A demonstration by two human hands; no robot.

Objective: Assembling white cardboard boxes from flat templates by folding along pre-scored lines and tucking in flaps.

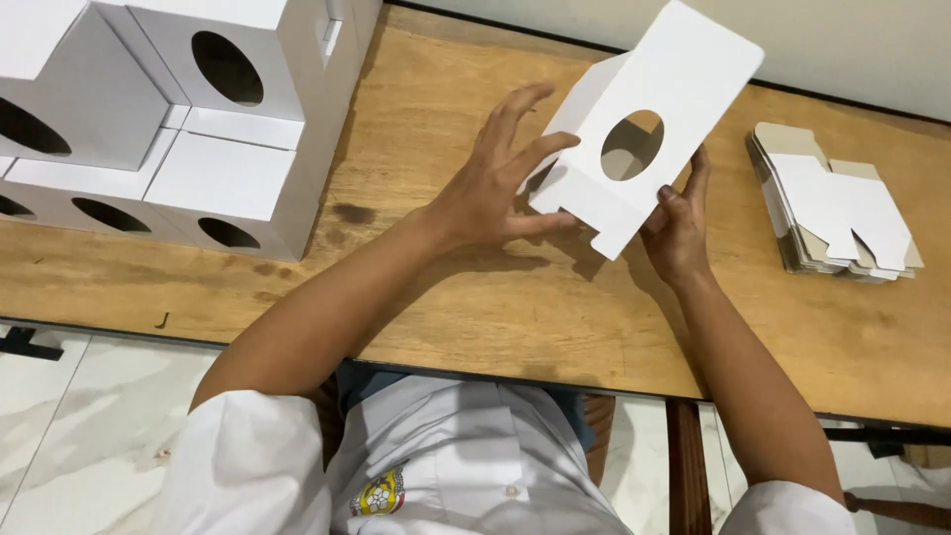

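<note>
A white cardboard box blank (659, 84) with an oval cut-out is half unfolded and held tilted above the wooden table (466, 297). My left hand (495, 183) touches its left side with fingers spread, the thumb under its lower edge. My right hand (679, 223) grips its lower right side from below, fingertips beside the oval hole. Part of the right hand is hidden behind the blank.
Several assembled white boxes with oval holes (178, 109) are stacked at the table's far left. A pile of flat box blanks (832, 208) lies at the right. The table's near edge runs above my white shirt; tiled floor shows below.
</note>
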